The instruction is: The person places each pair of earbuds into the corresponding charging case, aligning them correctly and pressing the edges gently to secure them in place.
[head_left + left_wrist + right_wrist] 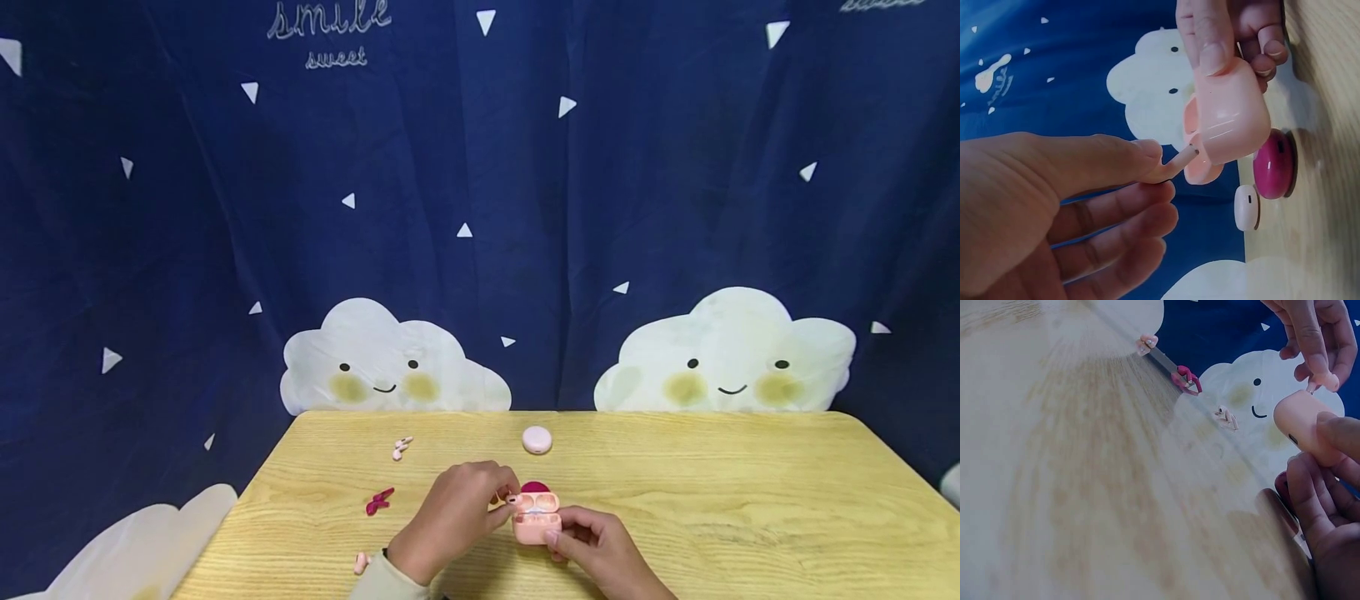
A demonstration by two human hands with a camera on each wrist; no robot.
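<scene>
My left hand [467, 510] pinches a peach earbud [1180, 161] between thumb and index finger, its stem pointing toward the charging case. In the left wrist view the other fingers are loosely bent below it. The peach charging case [537, 530] has its lid up, and my right hand [606, 550] grips it from the right with the thumb on its front. The earbud is right at the case's opening; whether it touches the rim I cannot tell. Another peach earbud [361, 563] lies on the table, left of my left wrist.
A magenta case [536, 487] sits just behind the peach one, partly hidden. Farther back is a pale pink round case [537, 440]. Magenta earbuds [378, 501] and pale pink earbuds [402, 448] lie on the wooden table [750, 500] at left. A blue curtain [525, 167] hangs behind.
</scene>
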